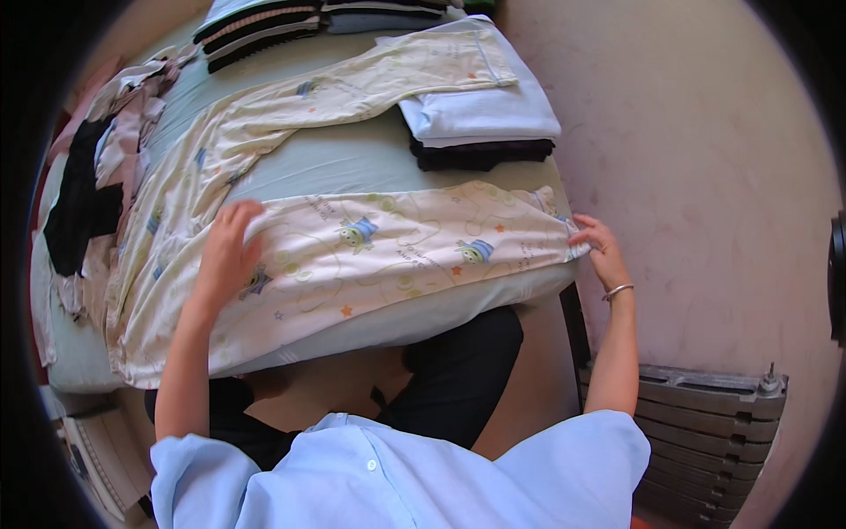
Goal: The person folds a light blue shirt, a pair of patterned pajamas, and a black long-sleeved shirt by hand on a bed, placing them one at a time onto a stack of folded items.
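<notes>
A pair of cream pyjama trousers (410,244), printed with green cartoon figures and orange stars, lies spread on the bed. One trouser leg runs along the near edge of the mattress; the other bends away and rests its cuff on a stack of folded clothes (489,119). At the far right of the near leg, my right hand (598,248), with a bangle at the wrist, pinches the gathered cuff. My left hand (231,244) is over the upper part of the same leg, fingers loosely apart. Whether its fingertips touch the cloth is unclear.
Folded piles (264,33) stand at the back of the pale green bed sheet (344,155). Loose clothes (106,165) lie heaped on the left. A wall (674,165) borders the right side, with a metal radiator (707,423) low down. My knees are against the bed's near side.
</notes>
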Tool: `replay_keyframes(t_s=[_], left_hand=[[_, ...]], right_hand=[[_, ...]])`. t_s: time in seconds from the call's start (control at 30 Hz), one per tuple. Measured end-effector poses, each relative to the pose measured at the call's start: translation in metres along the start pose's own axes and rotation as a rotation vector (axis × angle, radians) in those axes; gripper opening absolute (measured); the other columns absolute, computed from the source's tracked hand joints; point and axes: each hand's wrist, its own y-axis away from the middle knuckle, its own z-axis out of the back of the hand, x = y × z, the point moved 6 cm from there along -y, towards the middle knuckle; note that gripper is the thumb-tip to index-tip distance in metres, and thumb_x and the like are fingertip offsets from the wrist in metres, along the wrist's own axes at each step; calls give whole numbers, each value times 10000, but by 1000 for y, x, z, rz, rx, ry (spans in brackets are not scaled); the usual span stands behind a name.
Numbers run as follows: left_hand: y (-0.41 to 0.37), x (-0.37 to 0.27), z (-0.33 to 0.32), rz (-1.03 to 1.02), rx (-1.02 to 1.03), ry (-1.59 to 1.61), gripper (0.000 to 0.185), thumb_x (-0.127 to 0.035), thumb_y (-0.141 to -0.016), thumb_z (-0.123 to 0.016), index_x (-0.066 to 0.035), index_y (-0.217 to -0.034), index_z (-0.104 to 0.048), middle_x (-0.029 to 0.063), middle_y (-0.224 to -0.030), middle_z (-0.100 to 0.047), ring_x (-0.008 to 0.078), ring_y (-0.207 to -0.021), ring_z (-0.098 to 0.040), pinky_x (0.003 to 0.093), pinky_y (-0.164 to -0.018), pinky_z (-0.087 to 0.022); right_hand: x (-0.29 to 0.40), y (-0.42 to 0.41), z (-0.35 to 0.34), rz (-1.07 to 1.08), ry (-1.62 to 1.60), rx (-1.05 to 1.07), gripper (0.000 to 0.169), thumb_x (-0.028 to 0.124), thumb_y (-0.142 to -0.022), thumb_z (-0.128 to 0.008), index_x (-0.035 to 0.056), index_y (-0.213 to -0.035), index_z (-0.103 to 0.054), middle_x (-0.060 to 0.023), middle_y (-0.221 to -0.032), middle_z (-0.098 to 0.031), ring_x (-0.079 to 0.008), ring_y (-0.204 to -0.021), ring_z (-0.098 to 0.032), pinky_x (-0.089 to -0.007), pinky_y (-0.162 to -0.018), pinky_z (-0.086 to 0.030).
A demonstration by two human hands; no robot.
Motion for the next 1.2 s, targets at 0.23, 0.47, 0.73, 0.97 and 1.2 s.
replay_keyframes(t_s=[0.23, 0.47, 0.73, 0.97, 1.2], left_hand=[[65, -100, -10, -132, 258, -7, 376, -45, -651, -702, -69, -1010, -594, 101, -1023, -567, 279, -979, -547, 367, -845, -460], [79, -79, -19, -114, 258, 122, 231, 30, -623, -618, -70, -831, -594, 60, -861, -550, 265, -827, -548, 389, -727, -460], [76, -99, -10, -173, 292, 223, 266, 25, -607, -607, -74, -853, -609, 66, -902, -594, 264, -816, -564, 370, -697, -462], [9, -30, -1, 81, -68, 39, 314, 44, -799, -536, -39, -1102, -557, 165, -1139, -562, 352, -1054, -527, 413, -919, -421], [-40, 52, -35, 251, 141, -136, 122, -91, -806, -596, -61, -917, -557, 83, -938, -613, 303, -979, -543, 424, -801, -423]], right_hand=[[-4, -53, -28, -102, -47, -221, 221, 104, -861, -593, -8, -1051, -577, -102, -1086, -606, -185, -1027, -572, -321, -888, -455], [-28, -92, -18, -130, -204, -380, 143, 128, -811, -647, 11, -855, -578, -4, -656, -534, -92, -621, -477, -272, -585, -433], [-51, -112, -41, -139, -64, -362, 308, 253, -885, -612, -20, -1028, -617, -159, -913, -677, -202, -844, -645, -322, -759, -498], [-39, -43, -21, -261, 227, -257, 339, 321, -912, -569, 17, -1061, -591, -182, -962, -664, -293, -863, -649, -359, -763, -501], [-22, -35, -17, -224, 105, -353, 281, 193, -883, -619, 35, -1108, -564, -188, -981, -664, -312, -886, -648, -368, -744, -500]])
